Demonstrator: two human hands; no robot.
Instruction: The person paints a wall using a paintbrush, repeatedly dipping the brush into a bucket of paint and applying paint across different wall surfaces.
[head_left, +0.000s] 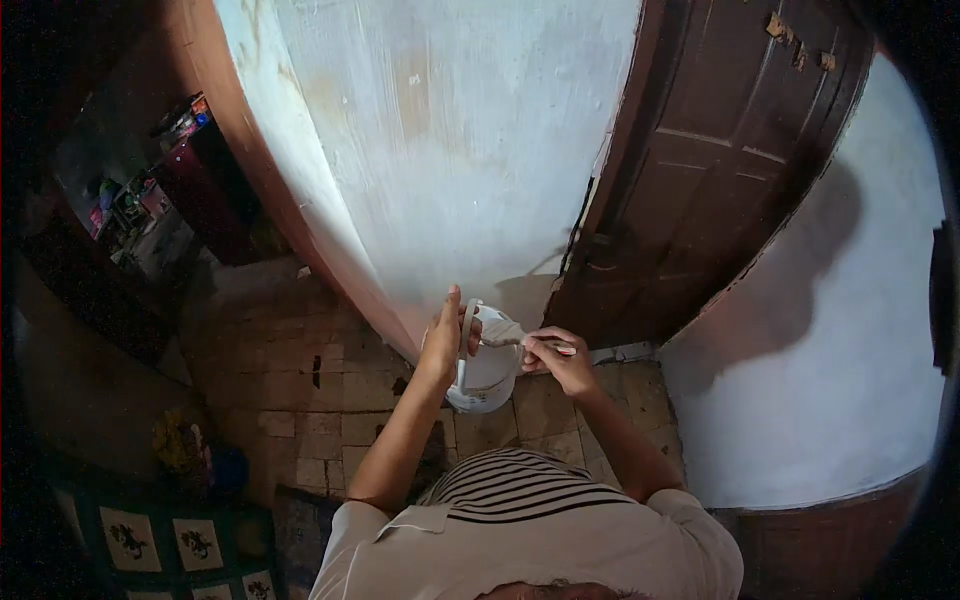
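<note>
My left hand (448, 334) holds a white plastic bucket (480, 397) by its pale handle (466, 330), with the thumb pointing up. In my right hand (553, 358) is a paintbrush (504, 333), gripped by its handle, its pale, coated bristles over the bucket's opening near the fingers of my left hand. Pale paint shows inside the bucket. Before me stands a wall (450, 180) with uneven, streaky white paint and tan patches showing through.
A dark brown panelled door (697, 180) stands right of the wall, with another whitish wall (810, 390) beyond. An orange-brown edge (262, 172) bounds the wall at left. Worn tiles (367, 390) cover the floor. A green patterned cloth (165, 574) lies lower left; clutter (135, 199) appears farther back.
</note>
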